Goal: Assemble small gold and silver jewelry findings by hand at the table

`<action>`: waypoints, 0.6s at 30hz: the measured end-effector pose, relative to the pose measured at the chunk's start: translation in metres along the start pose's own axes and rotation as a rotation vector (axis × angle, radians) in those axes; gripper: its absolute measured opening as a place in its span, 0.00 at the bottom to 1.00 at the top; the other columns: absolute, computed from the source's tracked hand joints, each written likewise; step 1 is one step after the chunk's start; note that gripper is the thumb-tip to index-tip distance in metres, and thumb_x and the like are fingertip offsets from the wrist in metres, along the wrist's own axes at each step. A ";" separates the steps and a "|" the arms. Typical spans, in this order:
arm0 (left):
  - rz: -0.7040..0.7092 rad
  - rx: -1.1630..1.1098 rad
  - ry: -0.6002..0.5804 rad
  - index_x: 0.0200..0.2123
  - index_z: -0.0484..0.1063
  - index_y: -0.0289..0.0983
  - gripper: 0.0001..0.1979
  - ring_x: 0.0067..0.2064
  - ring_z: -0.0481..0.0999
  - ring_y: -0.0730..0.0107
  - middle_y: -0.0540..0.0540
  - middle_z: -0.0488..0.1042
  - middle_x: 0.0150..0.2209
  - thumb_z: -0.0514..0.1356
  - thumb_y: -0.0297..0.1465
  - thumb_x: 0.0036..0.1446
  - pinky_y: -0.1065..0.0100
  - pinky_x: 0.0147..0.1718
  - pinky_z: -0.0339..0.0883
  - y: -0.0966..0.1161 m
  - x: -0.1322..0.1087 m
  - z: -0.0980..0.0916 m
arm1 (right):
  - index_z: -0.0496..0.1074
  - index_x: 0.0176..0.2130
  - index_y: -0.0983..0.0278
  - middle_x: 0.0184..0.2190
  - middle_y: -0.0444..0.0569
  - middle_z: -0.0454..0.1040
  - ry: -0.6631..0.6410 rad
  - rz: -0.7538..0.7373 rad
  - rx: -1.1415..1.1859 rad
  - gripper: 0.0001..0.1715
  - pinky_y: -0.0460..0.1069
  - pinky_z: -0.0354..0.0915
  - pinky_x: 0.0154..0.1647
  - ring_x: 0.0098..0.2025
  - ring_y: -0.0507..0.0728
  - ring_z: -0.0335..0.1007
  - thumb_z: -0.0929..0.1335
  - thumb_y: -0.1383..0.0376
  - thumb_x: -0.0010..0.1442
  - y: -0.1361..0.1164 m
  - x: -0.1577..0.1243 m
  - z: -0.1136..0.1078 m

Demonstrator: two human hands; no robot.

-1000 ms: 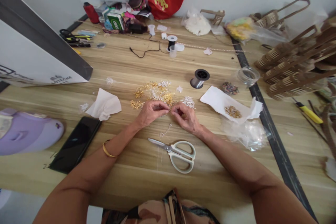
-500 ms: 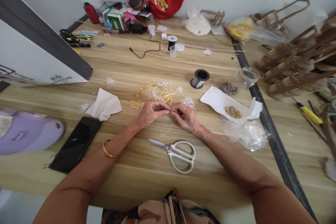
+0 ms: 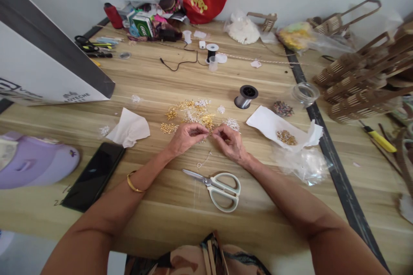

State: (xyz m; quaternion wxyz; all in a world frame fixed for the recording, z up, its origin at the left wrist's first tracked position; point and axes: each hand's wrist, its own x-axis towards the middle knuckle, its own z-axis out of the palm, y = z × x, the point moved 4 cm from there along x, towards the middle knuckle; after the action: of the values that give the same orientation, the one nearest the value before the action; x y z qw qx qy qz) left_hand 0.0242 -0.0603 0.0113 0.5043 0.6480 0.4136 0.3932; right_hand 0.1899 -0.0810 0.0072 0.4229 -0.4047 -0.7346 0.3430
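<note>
My left hand (image 3: 188, 138) and my right hand (image 3: 229, 142) almost meet over the table, thumb and forefinger pinched on each side. Whatever lies between the fingertips is too small to name. Just beyond them are small gold and silver jewellery findings (image 3: 190, 109) in loose heaps, with silver pins (image 3: 232, 124) by my right hand. A short silver chain (image 3: 204, 160) with a ring at one end rests below the fingers. Closer to my body lie scissors (image 3: 214, 189) with pale handles, their blades pointing left.
A spool of wire (image 3: 246, 97) stands beyond my right hand. Farther right are white paper (image 3: 263, 122) with gold pieces, a clear jar (image 3: 305, 94) and woven baskets (image 3: 355, 90). At left are a black phone (image 3: 93, 176), a tissue (image 3: 129, 129) and a large white box (image 3: 48, 64).
My right fingertips have drawn slightly away to the right from the left ones. The left hand keeps its pinch, and the things on the table lie as before.
</note>
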 end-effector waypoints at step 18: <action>0.109 0.222 -0.012 0.31 0.77 0.33 0.05 0.34 0.77 0.69 0.44 0.79 0.32 0.63 0.28 0.51 0.70 0.36 0.70 0.005 -0.002 0.002 | 0.67 0.34 0.65 0.23 0.43 0.63 0.089 0.119 0.075 0.09 0.45 0.53 0.22 0.23 0.49 0.55 0.66 0.60 0.61 0.008 0.003 -0.003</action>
State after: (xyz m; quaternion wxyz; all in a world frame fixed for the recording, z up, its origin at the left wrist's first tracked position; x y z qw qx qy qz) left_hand 0.0256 -0.0630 0.0153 0.4100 0.7237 0.4158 0.3677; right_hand 0.1938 -0.0740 0.0022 0.4487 -0.4465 -0.6764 0.3765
